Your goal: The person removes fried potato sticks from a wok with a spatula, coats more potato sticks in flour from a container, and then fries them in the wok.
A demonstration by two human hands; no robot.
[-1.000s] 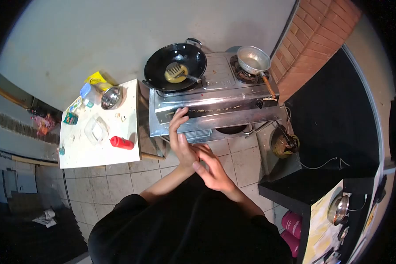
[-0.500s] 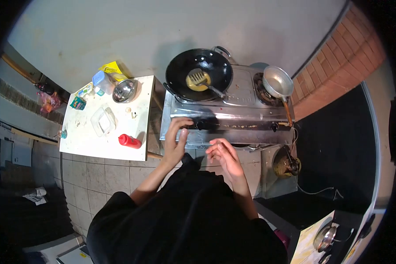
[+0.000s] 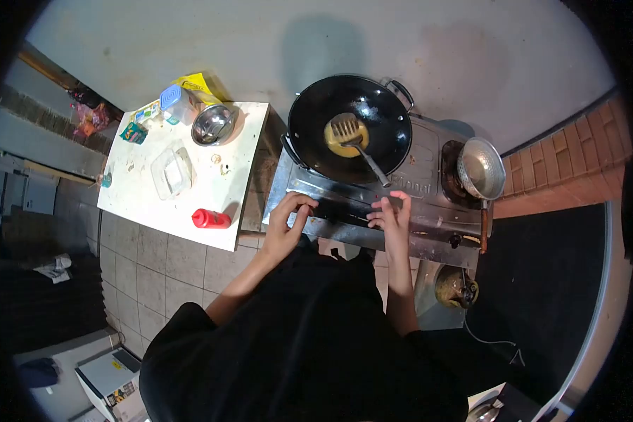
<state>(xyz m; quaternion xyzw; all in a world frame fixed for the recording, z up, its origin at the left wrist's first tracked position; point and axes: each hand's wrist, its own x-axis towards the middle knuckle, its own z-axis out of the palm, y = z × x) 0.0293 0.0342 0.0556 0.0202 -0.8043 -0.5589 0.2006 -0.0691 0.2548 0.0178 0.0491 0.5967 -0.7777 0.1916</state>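
My left hand hovers at the stove's front edge, fingers curved and thumb apart, holding nothing. To its right, my right hand has its fingers apart and is empty, just below the end of the spatula's handle. A slotted spatula rests in the black wok, its head over a yellowish food or liquid at the bottom. The wok sits on the left burner of the metal gas stove. Shadow darkens the front panel between my hands.
A dented metal saucepan with a wooden handle stands on the right burner. On the white table at left are a red squeeze bottle, a clear plastic container, a steel bowl and a blue-lidded tub. A brick ledge borders the right.
The view has shifted, so the stove and wok appear farther right and tilted. My right hand has moved up and right, over the stove's front, its fingers spreading. My left hand stays near the front edge.
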